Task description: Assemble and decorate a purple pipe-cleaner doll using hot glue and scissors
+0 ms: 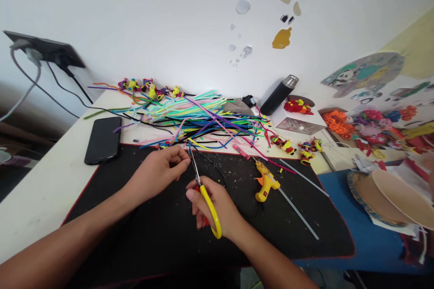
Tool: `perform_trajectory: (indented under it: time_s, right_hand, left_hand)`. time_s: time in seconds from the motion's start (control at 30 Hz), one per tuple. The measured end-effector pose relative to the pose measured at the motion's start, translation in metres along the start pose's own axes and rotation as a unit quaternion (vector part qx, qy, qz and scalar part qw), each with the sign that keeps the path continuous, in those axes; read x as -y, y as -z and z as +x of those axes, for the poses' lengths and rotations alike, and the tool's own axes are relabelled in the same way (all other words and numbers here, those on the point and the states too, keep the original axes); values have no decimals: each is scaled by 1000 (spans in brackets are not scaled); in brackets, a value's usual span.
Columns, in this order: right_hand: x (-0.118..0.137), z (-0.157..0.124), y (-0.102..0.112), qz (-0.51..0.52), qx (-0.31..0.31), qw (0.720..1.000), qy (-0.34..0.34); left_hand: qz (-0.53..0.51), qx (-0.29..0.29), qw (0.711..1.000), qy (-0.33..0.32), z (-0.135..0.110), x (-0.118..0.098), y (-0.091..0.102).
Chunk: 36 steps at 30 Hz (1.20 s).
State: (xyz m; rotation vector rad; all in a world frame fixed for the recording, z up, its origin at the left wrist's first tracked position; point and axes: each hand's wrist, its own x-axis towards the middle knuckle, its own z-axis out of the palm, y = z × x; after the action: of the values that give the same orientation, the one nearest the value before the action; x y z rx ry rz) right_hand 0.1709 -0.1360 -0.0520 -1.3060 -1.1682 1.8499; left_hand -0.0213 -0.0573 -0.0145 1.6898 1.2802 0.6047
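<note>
My right hand [215, 205] grips a pair of scissors [213, 212] with a yellow handle. Their blades point away from me, up toward the pile, and the tips are just right of my left fingers. Something red shows between my right fingers. My left hand [164, 167] is closed in a pinch; whatever it holds is too small or hidden to make out. Right beyond it lies a small blue and red piece [163, 145], partly covered by the hand. A heap of colourful pipe cleaners [203, 117] spreads behind both hands.
On the black mat [152, 244] lie a yellow glue gun [266, 183] and clear glue sticks [301, 216]. A phone [102, 140] is at left. Small pipe-cleaner figures [307, 151], a black flask [280, 95] and a white box [298, 122] stand toward the back.
</note>
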Motion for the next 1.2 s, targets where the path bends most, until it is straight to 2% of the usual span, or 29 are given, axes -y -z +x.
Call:
perform_trajectory:
  time_s: [0.57,1.2]
  right_hand:
    - [-2,1,-1,-34,-6,999,11]
    - [0,1,-5,-74,-23,997,16]
  left_hand:
    - [20,20,1000,-8,1,4,6]
    - [55,37,998,-10,2,-6,11]
